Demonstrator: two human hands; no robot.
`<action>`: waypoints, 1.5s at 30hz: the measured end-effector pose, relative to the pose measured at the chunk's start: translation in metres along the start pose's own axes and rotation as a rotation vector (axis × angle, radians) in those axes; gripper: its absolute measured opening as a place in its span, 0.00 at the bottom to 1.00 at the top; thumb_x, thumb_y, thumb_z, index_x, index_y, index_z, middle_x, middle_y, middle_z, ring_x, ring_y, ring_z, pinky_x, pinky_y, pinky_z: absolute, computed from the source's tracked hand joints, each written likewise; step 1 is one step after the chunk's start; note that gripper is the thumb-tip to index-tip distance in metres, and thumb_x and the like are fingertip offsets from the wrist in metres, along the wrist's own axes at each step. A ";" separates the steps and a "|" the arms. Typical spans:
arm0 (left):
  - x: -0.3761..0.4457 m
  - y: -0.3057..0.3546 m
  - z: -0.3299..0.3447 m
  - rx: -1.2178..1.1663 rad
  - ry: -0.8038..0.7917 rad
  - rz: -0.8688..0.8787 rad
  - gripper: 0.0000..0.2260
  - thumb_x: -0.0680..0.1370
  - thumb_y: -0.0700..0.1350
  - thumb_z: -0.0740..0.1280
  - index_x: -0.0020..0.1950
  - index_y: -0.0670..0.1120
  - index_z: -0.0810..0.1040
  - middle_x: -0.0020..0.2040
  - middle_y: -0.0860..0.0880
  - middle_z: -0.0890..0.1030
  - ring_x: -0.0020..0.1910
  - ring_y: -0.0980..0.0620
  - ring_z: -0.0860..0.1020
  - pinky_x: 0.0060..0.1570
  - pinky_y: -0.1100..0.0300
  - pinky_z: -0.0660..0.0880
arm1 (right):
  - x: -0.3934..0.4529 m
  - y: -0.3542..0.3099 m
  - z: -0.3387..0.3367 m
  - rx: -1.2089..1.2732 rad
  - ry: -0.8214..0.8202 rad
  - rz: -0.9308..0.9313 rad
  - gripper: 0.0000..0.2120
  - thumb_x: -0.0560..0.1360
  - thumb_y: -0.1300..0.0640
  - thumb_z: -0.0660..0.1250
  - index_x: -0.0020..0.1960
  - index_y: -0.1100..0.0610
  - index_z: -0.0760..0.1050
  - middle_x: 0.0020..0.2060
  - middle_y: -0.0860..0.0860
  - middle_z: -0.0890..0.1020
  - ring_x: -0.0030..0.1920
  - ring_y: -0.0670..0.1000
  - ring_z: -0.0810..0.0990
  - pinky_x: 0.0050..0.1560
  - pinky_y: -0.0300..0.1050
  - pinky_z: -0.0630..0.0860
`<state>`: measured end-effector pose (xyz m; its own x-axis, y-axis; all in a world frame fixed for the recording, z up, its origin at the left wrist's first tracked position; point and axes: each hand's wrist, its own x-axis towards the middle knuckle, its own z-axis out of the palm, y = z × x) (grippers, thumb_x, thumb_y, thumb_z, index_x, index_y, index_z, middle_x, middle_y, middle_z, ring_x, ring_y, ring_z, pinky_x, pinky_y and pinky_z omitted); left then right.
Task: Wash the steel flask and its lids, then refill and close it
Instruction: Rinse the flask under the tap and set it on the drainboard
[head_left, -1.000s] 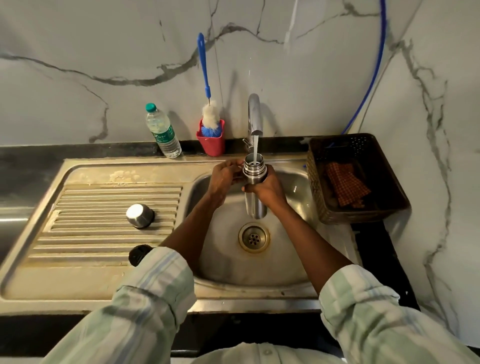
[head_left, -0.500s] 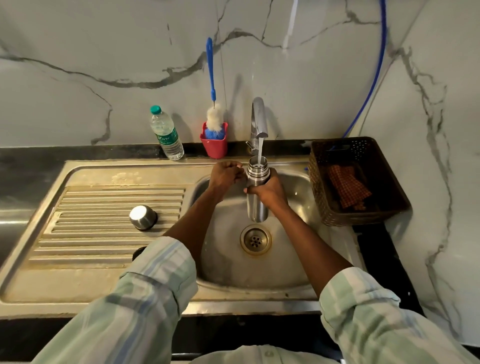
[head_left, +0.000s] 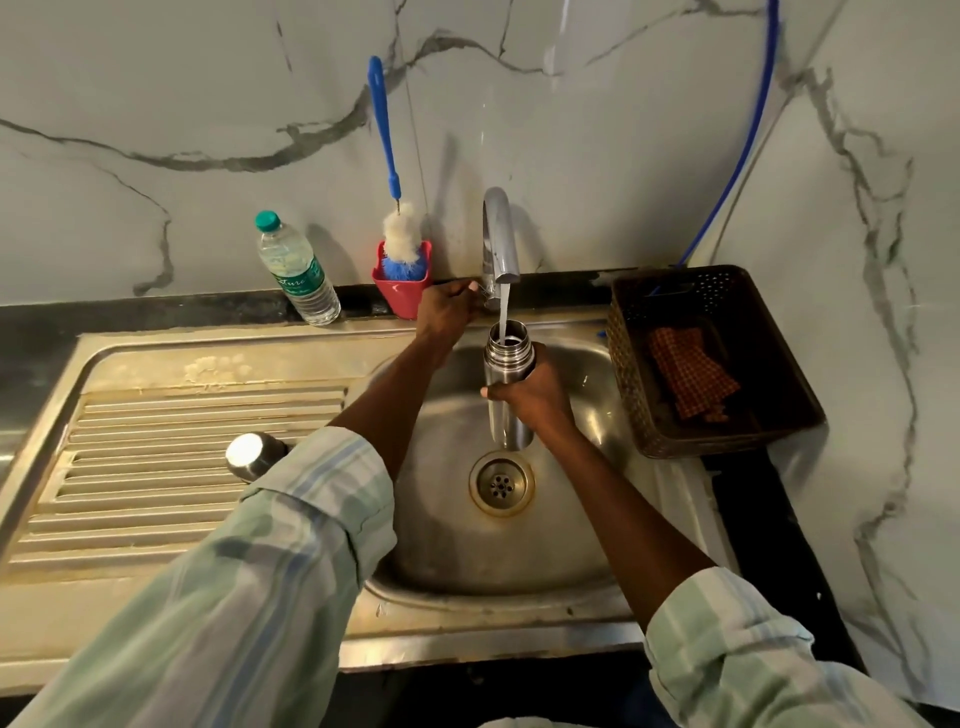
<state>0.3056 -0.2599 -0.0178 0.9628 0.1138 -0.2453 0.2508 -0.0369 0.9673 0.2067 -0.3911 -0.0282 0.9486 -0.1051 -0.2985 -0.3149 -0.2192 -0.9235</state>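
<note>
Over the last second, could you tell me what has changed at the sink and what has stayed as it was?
The left hand has let go of the flask and moved up to the base of the tap, where it seems to grip the tap handle. The right hand still holds the flask upright under the running water. The steel lid stays on the draining board, now partly hidden by the left sleeve.

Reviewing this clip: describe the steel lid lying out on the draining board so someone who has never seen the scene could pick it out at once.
Start at the steel sink and look to the ribbed draining board on its left. The steel lid sits on the ribs, just beyond the striped left sleeve. It is a small, shiny, round-topped cap, the only loose thing in view on the board.
</note>
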 end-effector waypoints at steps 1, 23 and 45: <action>0.002 0.000 0.002 -0.010 0.000 -0.008 0.09 0.82 0.39 0.65 0.57 0.35 0.81 0.43 0.45 0.85 0.39 0.53 0.85 0.42 0.60 0.81 | 0.001 0.001 -0.001 -0.001 -0.001 -0.005 0.34 0.61 0.67 0.80 0.64 0.58 0.71 0.52 0.48 0.80 0.50 0.49 0.80 0.41 0.32 0.72; -0.089 -0.064 -0.034 0.084 -0.114 -0.157 0.14 0.78 0.31 0.59 0.52 0.45 0.81 0.51 0.44 0.85 0.52 0.46 0.83 0.47 0.54 0.80 | -0.038 0.007 0.008 -0.269 0.111 0.028 0.24 0.63 0.58 0.80 0.58 0.57 0.79 0.50 0.53 0.84 0.51 0.51 0.82 0.49 0.43 0.77; -0.147 -0.103 -0.039 0.275 -0.232 -0.045 0.25 0.72 0.26 0.58 0.63 0.44 0.79 0.52 0.48 0.81 0.47 0.54 0.77 0.43 0.59 0.73 | -0.068 0.016 0.014 -0.293 0.227 -0.133 0.26 0.61 0.50 0.79 0.56 0.52 0.76 0.42 0.46 0.81 0.45 0.48 0.81 0.44 0.43 0.77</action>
<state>0.1348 -0.2342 -0.0787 0.9396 -0.1056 -0.3257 0.2808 -0.3065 0.9095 0.1374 -0.3734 -0.0259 0.9611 -0.2614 -0.0896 -0.2163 -0.5098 -0.8326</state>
